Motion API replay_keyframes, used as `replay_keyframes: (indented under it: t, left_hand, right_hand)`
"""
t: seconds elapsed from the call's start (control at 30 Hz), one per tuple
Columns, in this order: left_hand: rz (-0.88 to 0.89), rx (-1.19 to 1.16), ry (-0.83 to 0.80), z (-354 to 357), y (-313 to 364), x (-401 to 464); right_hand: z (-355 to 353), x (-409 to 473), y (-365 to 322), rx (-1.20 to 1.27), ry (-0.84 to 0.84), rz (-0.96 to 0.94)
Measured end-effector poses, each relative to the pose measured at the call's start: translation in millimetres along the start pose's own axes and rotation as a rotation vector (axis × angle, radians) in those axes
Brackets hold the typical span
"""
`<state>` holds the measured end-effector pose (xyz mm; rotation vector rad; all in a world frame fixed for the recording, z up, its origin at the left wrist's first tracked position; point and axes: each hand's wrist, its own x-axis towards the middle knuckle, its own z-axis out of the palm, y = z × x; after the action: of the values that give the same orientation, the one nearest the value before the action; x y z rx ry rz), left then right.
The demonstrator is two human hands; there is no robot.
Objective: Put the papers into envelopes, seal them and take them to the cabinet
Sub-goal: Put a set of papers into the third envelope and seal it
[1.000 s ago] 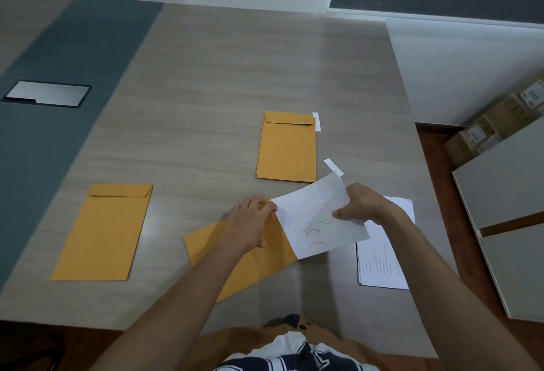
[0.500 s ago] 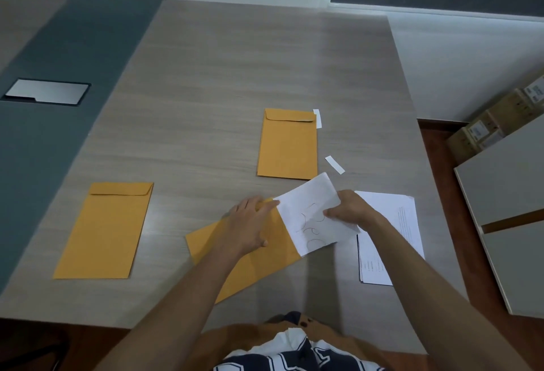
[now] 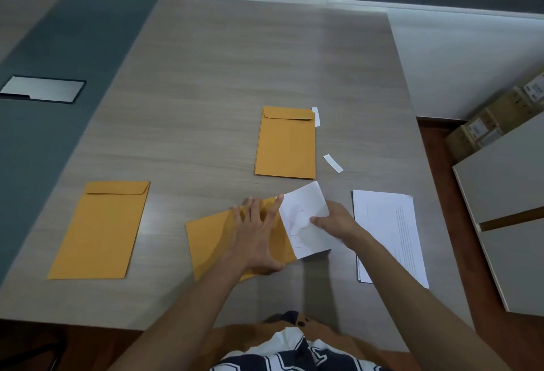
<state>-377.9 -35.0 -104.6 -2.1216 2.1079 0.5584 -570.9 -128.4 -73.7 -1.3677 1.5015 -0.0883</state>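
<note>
A yellow envelope lies slanted on the table in front of me. My left hand presses flat on it with fingers spread near its open mouth. My right hand pinches a white folded paper with red curved marks; the paper's left part is inside the envelope mouth. A stack of white printed papers lies to the right. Two more yellow envelopes lie flat with flaps down: one further back, one at the left.
Two small white strips lie on the wooden table: one right of the far envelope, one at its top corner. A grey cabinet and cardboard boxes stand at the right. A metal plate sits at far left.
My right hand has pushed the white paper leftward, further into the envelope. My left hand has spread flatter over the envelope. The paper stack at the right is now uncovered.
</note>
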Motion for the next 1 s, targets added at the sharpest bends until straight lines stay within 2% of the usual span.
replay_keyframes:
  t: [0.2,0.33,0.5,0.73,1.0]
  left_hand:
    - [0.071,-0.086,0.001,-4.9,10.0,0.1]
    - [0.081,-0.094,0.012,-6.9,8.8,-0.6]
    - [0.143,-0.106,0.049,-16.7,21.7,1.4]
    - [0.157,-0.077,0.066,-14.8,20.4,-2.0]
    - [0.160,-0.043,0.085,-11.5,18.5,-0.5]
  right_hand:
    - [23.1,-8.0,-7.4,-0.129,-0.040,-0.085]
    - [7.4,-6.2,-14.3,-0.256,0.015,-0.061]
    - [20.0,-7.0,-20.9,-0.223,-0.076,-0.031]
    - [14.2,-4.6,-20.5,-0.165,-0.118,0.064]
    - [25.7,-1.7,-21.6,-0.021,-0.267,0.119]
